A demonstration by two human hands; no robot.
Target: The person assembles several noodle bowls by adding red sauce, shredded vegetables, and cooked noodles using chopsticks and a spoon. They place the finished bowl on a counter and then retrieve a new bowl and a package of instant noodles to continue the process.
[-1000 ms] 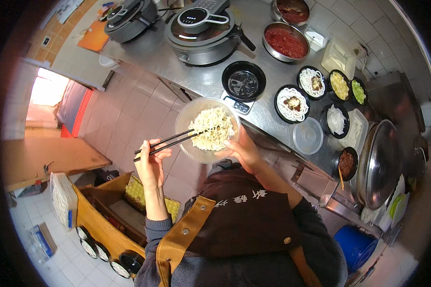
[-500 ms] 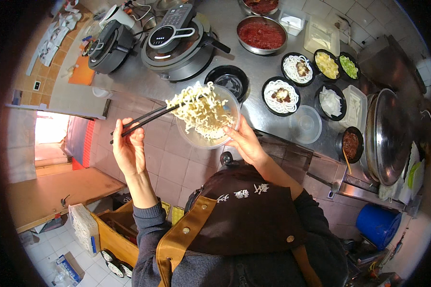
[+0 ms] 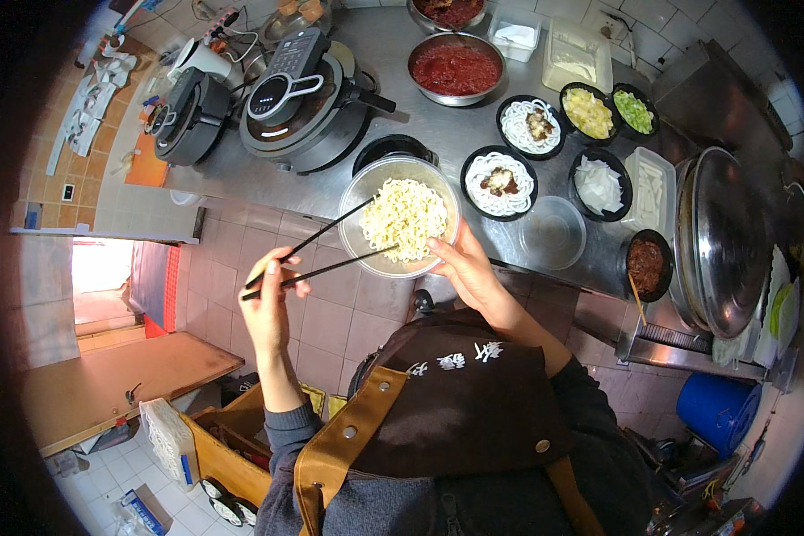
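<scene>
My left hand (image 3: 272,288) grips a pair of black chopsticks (image 3: 317,239), spread apart, their tips at the noodles. Curly pale yellow noodles (image 3: 409,214) lie in a clear round plastic bowl (image 3: 359,188). My right hand (image 3: 467,266) holds that bowl from its right side, the thumb over the rim, in front of the counter edge. Just behind it, partly hidden by it, a black bowl (image 3: 393,152) stands on the counter. An unoccupied clear plastic bowl or lid (image 3: 552,234) lies on the counter to the right of my right hand.
On the steel counter (image 3: 375,58) stand two black bowls of white noodles with sauce (image 3: 500,184) (image 3: 531,125), a pan of red sauce (image 3: 456,70), and bowls of yellow (image 3: 588,114) and green (image 3: 632,111) pieces. A grey electric cooker (image 3: 308,116) is left; a large metal lid (image 3: 722,246) is right.
The noodles lifted on the chopsticks have come down into the clear bowl. The chopsticks have spread apart, and my left hand has shifted right and slightly lower. The view has shifted slightly.
</scene>
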